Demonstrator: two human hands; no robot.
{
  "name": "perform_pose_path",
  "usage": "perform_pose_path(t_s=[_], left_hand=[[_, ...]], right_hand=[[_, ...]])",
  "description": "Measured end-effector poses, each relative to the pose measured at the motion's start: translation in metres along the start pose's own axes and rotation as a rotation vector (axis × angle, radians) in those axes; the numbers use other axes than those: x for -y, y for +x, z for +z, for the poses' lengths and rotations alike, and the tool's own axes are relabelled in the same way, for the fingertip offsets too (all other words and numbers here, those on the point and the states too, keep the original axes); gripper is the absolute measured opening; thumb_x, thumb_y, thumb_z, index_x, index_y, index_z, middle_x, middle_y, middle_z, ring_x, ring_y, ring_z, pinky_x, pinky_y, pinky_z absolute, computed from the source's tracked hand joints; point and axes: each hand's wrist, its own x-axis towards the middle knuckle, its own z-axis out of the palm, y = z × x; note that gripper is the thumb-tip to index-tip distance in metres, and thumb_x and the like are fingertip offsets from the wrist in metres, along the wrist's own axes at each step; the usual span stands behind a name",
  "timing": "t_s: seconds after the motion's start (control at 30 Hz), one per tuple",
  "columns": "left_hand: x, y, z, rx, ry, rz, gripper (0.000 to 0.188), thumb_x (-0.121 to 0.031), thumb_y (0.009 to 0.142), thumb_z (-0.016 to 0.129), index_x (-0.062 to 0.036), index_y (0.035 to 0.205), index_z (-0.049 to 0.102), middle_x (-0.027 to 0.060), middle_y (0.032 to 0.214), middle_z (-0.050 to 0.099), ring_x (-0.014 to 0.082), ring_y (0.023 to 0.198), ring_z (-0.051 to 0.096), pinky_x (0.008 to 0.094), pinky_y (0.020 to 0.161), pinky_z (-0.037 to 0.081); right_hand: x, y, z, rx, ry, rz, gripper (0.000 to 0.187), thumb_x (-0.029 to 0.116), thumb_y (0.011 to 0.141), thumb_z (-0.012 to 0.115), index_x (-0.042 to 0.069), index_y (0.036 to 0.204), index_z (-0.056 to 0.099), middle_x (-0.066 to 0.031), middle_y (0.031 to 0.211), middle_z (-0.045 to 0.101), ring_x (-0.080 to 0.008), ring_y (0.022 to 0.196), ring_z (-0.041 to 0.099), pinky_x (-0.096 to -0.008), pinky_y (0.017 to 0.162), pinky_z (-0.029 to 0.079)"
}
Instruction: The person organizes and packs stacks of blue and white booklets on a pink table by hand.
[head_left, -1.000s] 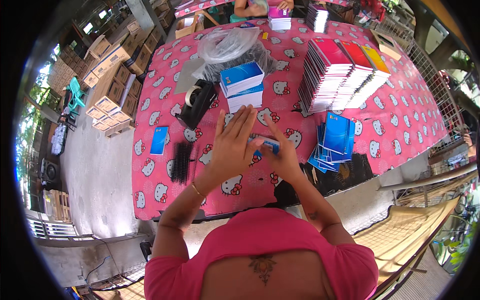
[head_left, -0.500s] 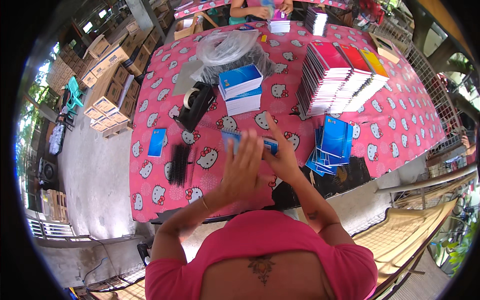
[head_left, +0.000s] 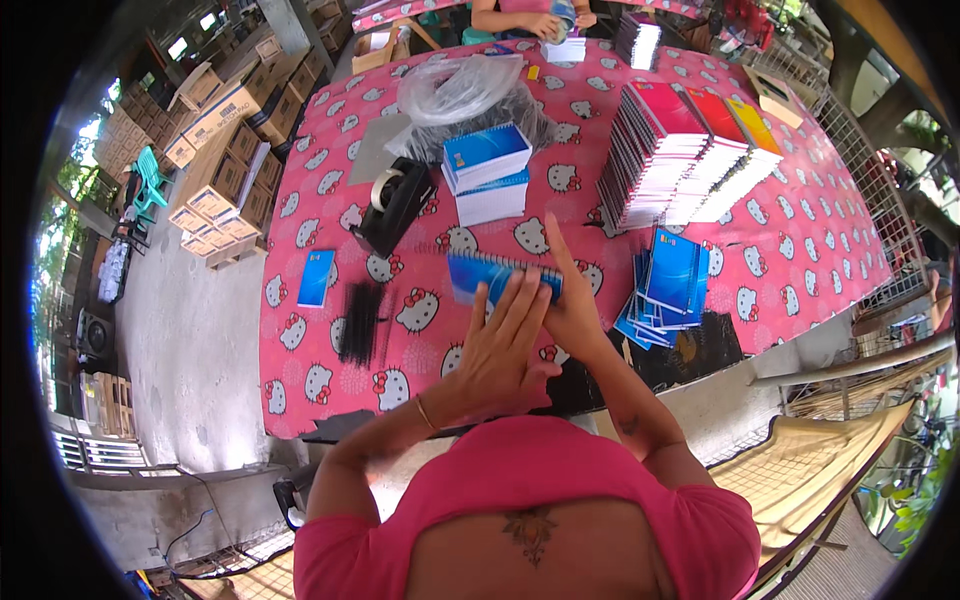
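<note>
A blue notebook (head_left: 470,278) lies in front of me, with a dark spiral coil along its far edge. My left hand (head_left: 500,345) rests on its cover, fingers stretched out and flat. At the notebook's right end is my right hand (head_left: 572,315), its fingers extended away from me and its palm against that end. Loose black coils (head_left: 362,325) sit to the left, near a single blue cover (head_left: 316,278). Right of my hands is a loose pile of blue notebooks or covers (head_left: 676,272). Beyond the notebook rises a stack of blue-covered paper blocks (head_left: 490,190).
A black tape dispenser (head_left: 398,212) and clear plastic bags (head_left: 460,90) stand farther back on the pink patterned table (head_left: 300,375). Tall stacks of spiral notebooks (head_left: 655,150) are at the right rear. Another person's hands (head_left: 560,22) work across the table. Cartons (head_left: 225,190) stand left.
My left hand has come down flat onto the notebook, whose cover and coil now show more clearly. My right hand stays at its right end. The person opposite has moved their hands slightly.
</note>
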Motion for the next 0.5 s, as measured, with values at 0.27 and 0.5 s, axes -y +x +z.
perform_pose_path(t_s=[0.27,0.5], left_hand=[[0.037,0.027,-0.015,-0.100,-0.023,-0.028,0.026,-0.025,0.093,0.063,-0.0079,0.113,0.063,0.0077,0.115,0.064,0.0252,0.103,0.063,0.0556,0.116,0.017],[0.064,-0.009,0.040,0.102,-0.045,-0.140,0.019,-0.024,0.092,0.064,-0.0105,0.105,0.062,0.0040,0.100,0.066,0.0258,0.094,0.065,0.0568,0.109,0.030]], right_hand=[[-0.010,-0.001,0.003,0.135,0.119,0.054,0.102,-0.007,0.080,0.063,0.016,0.159,0.003,-0.0192,0.096,0.070,-0.0304,0.084,0.070,-0.0332,0.072,0.052],[-0.094,-0.028,0.028,0.206,0.369,0.167,0.097,-0.008,0.085,0.063,0.016,0.159,0.006,-0.0092,0.095,0.069,-0.0122,0.082,0.061,-0.0277,0.072,0.049]])
